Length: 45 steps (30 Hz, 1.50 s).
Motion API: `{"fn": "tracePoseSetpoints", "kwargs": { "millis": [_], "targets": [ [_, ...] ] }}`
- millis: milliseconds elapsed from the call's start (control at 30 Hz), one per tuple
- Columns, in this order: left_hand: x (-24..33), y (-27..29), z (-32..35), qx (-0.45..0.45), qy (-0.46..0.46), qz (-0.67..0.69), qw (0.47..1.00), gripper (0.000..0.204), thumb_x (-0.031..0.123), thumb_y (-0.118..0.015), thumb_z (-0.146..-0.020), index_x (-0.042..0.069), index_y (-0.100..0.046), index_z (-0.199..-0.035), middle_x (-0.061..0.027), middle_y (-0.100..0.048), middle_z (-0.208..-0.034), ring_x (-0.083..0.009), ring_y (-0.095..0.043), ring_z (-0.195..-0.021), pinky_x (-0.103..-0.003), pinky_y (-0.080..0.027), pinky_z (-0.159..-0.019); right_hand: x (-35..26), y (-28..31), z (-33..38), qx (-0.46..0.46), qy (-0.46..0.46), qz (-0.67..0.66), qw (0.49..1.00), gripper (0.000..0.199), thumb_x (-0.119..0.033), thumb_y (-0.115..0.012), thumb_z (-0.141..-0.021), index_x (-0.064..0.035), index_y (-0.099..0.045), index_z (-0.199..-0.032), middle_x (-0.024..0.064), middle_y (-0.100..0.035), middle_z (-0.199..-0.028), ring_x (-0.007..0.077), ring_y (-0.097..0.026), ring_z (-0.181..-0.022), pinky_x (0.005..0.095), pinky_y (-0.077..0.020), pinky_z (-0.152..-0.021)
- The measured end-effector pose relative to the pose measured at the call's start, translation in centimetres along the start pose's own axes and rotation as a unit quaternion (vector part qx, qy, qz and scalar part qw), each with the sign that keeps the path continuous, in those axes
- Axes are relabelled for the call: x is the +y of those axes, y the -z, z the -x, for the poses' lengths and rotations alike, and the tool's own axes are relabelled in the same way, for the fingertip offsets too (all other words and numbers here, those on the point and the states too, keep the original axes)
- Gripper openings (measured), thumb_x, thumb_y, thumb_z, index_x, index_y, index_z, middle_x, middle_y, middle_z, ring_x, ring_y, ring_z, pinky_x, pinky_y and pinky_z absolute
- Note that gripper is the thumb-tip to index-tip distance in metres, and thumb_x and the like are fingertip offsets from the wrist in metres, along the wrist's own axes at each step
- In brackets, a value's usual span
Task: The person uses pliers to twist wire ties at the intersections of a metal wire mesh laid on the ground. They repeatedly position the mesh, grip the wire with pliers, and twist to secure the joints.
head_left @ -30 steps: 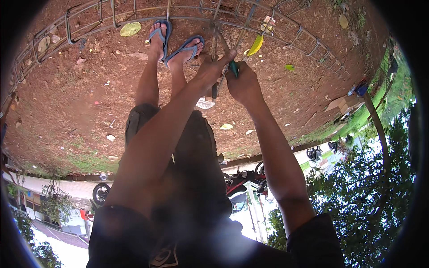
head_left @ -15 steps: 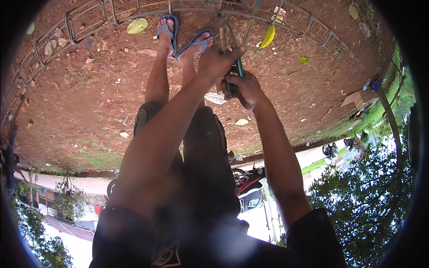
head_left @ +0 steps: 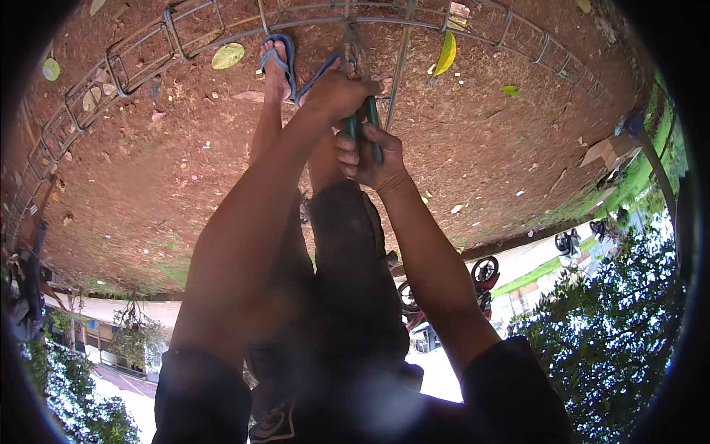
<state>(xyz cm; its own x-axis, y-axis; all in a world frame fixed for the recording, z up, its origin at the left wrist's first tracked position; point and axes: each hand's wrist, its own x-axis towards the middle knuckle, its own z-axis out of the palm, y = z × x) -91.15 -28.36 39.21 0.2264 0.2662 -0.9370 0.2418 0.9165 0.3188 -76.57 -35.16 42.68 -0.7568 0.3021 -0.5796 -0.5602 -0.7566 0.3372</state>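
Observation:
My right hand is wrapped round the green handles of a pair of pincers. Their metal end points away from me to a long steel bar cage that curves across the far side. Just beyond the right hand, my left hand is closed against the pincers' upper part. What its fingers hold, perhaps thin wire strands by the pincers' head, is hard to make out. A straight thin rod slants down from the cage, right of the pincers.
My feet in blue flip-flops stand on reddish soil below the cage. Yellow leaves and litter lie scattered. At the right are a cardboard box and a post; motorbikes stand by the pavement behind.
Both hands and the pincers have shifted a little left. The right hand has dropped slightly toward me, and the handles now stand apart, nearly upright in the picture.

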Motion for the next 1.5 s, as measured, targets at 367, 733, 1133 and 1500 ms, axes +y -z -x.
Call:
{"fn": "tracePoseSetpoints", "kwargs": {
  "millis": [367, 733, 1133, 1500],
  "targets": [
    [5.5, 13.7, 5.7, 0.136, 0.014, 0.021, 0.990, 0.078, 0.069, -0.047, -0.082, -0.006, -0.065, -0.100, -0.0166, -0.066, -0.085, -0.0265, -0.062, -0.084, -0.036, -0.048, -0.084, 4.1, -15.1, -10.4, 0.024, 0.248, -0.240, 0.938, 0.028, -0.028, -0.054, -0.094, -0.0012, -0.056, -0.100, 0.0114, -0.061, -0.085, 0.0214, -0.061, -0.073, 0.0354, -0.0566, -0.068],
    [2.8, 14.6, 9.5, 0.075, -0.284, 0.483, 0.825, 0.055, 0.037, -0.032, -0.098, -0.001, -0.035, -0.138, -0.0177, -0.041, -0.138, -0.0255, -0.040, -0.128, -0.038, -0.027, -0.109, 1.7, -21.5, -22.0, 0.172, 0.274, -0.364, 0.873, 0.031, -0.037, -0.051, -0.095, -0.0055, -0.049, -0.090, 0.0064, -0.054, -0.083, 0.0186, -0.058, -0.073, 0.0350, -0.0556, -0.066],
    [-2.0, 4.7, 6.8, -0.142, 0.037, 0.411, 0.900, 0.062, 0.058, -0.042, -0.092, 0.000, -0.055, -0.107, -0.0055, -0.057, -0.073, -0.0141, -0.059, -0.065, -0.028, -0.053, -0.058, 5.1, -6.0, -4.8, -0.238, 0.148, -0.263, 0.923, 0.046, -0.038, -0.059, -0.090, 0.0006, -0.053, -0.114, 0.0116, -0.062, -0.093, 0.0233, -0.064, -0.089, 0.0347, -0.0561, -0.064],
    [-1.9, -1.4, -0.2, 0.021, 0.036, 0.184, 0.982, 0.023, 0.019, -0.061, -0.078, -0.002, -0.056, -0.087, -0.0056, -0.057, -0.075, -0.0191, -0.063, -0.071, -0.032, -0.051, -0.067, 0.5, 0.7, 0.6, 0.203, -0.003, 0.256, 0.945, 0.034, -0.019, -0.066, -0.082, -0.0041, -0.058, -0.111, 0.0087, -0.064, -0.098, 0.0207, -0.063, -0.093, 0.0341, -0.0520, -0.078]
  ]
}}
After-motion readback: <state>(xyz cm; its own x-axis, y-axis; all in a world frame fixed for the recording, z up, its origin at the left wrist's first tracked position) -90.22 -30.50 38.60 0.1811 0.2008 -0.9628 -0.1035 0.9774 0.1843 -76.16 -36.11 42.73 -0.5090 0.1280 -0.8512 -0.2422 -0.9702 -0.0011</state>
